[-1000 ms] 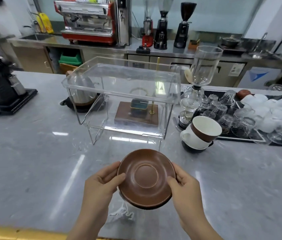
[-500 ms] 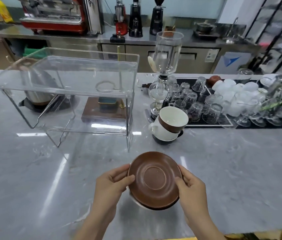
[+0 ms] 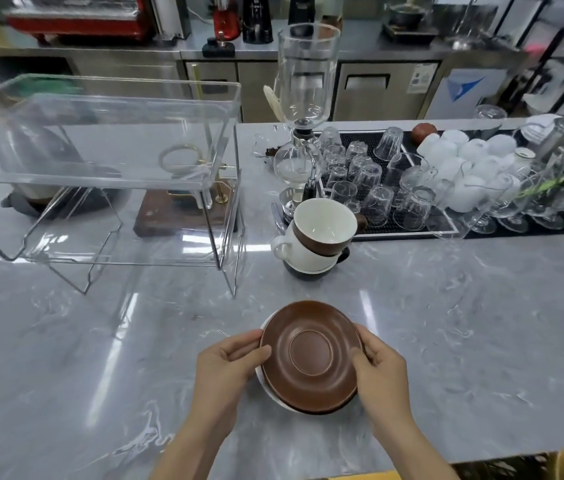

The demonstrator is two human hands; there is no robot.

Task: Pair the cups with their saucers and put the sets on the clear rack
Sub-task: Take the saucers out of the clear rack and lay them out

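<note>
Near the front edge of the grey marble worktop (image 3: 65, 358), both hands hold a small stack of saucers. The left hand (image 3: 228, 365) curls round the stack's left rim, thumb lying on the brown saucer (image 3: 310, 355) on top, and the right hand (image 3: 379, 372) grips the opposite rim the same way, fingers bent over the edge. The brown saucer sits tilted, and beneath it a white saucer (image 3: 262, 382) shows at the left edge and a dark rim at the bottom; I cannot tell whether the stack touches the worktop. Just beyond the hands stand three nested cups: a brown cup (image 3: 322, 233) with a white inside on top, a white cup (image 3: 303, 256) with its handle to the left under it, and a black cup (image 3: 304, 273) at the bottom. The clear rack (image 3: 107, 168) stands to the left of the cups, well apart from the saucers, with nothing on its top shelf. Behind the cups rises a glass siphon coffee maker (image 3: 304, 109), and to its right a black mat (image 3: 412, 226) carries upturned glasses (image 3: 381, 199) and white cups (image 3: 464, 164).
</note>
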